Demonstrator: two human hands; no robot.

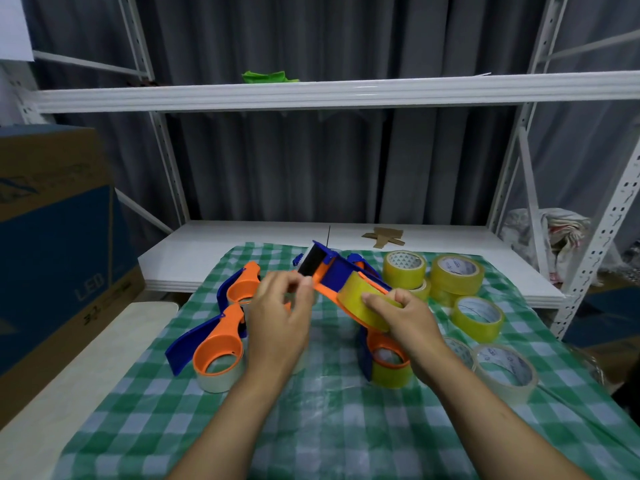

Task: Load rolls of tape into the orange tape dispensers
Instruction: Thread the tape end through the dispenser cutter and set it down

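Right grip (405, 317) was clamped round the yellow tape roll (360, 299), which sat in the orange-blue dispenser (332, 271), held tilted above the desk (329, 427). Left grip (280, 306) pinched the dispenser's front end, just by the black roller (310, 263). Under the right wrist stood a second dispenser (389, 358) w/ a yellow roll. Two loaded dispensers (218, 355) lay to the left; loose rolls (478, 317) sat to the right.

The fingertips (304, 281) of the left grip (280, 306) are blurred against the orange tape dispenser (341, 270), so whether they pinch anything cannot be told. The right grip (405, 317) covers the near side of the yellow roll (356, 303) it holds. A clear roll (459, 351) sits half hidden behind that wrist. Both forearms run off the bottom edge, and the cardboard box (52, 237) is cut by the left edge.
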